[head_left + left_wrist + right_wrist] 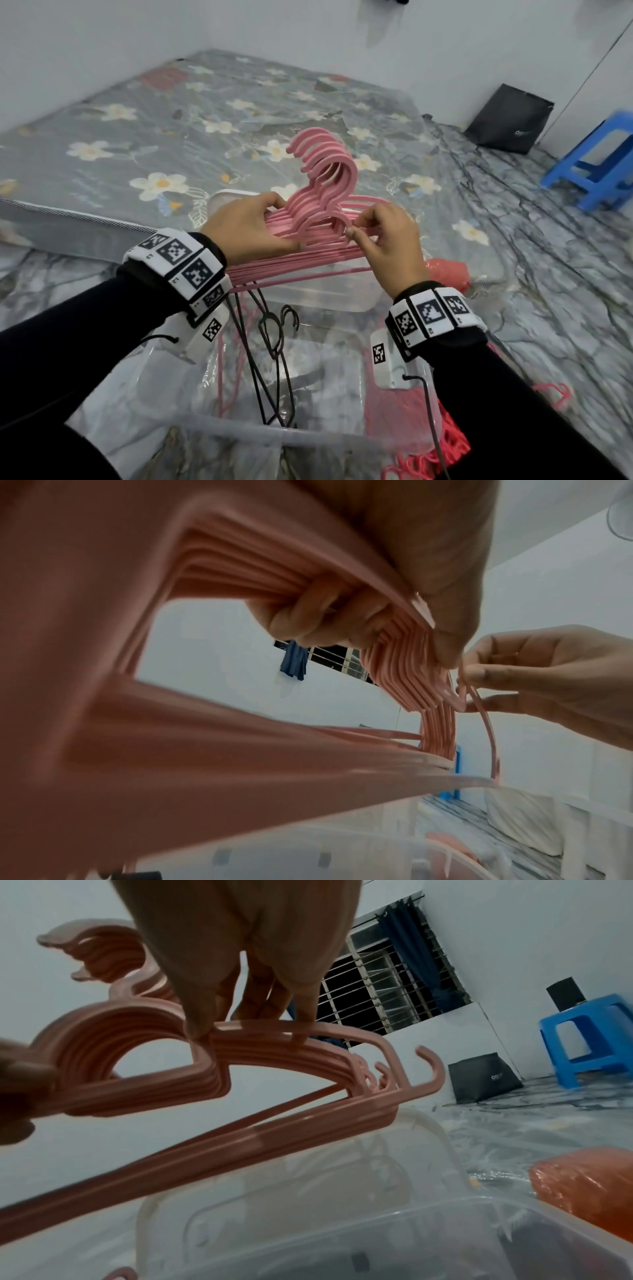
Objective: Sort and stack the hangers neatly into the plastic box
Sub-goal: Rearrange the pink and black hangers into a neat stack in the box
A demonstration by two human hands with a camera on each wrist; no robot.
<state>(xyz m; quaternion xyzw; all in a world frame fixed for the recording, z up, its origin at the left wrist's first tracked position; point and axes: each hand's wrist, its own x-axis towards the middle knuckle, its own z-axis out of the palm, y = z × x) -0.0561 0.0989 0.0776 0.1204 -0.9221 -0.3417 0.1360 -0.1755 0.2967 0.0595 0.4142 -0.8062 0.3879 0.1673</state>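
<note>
A: Biggest worry first: that whole pink bundle (318,219) is held in the air above the box (318,435), and the grip looks lopsided. The left hand (245,228) clamps the left shoulders, fingers curled under, thumb on top. If that clamp eases, I'd say the stack fans out and drops loose.

B: And the right hand (390,240)?

A: Pinching just the front hanger near the neck, thumb against fingertips (197,1030). A tug there could drag the neighbours out of line, since the hooks (325,154) nest so closely.

B: Anything waiting below?

A: Black hangers (274,342) already lean inside the box, hooks up. Lowering the pink ones onto those, I'd expect a snag.

B: So how does the bundle look?

A: Thin pink plastic, many of them, all facing one way. The hooks sit staggered, not flush. The bottom bars splay apart toward the left, one hanging lower than the rest. At the right ends, small upturned pegs (430,1069) poke out, likely to catch a rim.

B: Smaller things?

A: More pink hangers (428,435) lie on the floor at the right, just beside the box.
</note>
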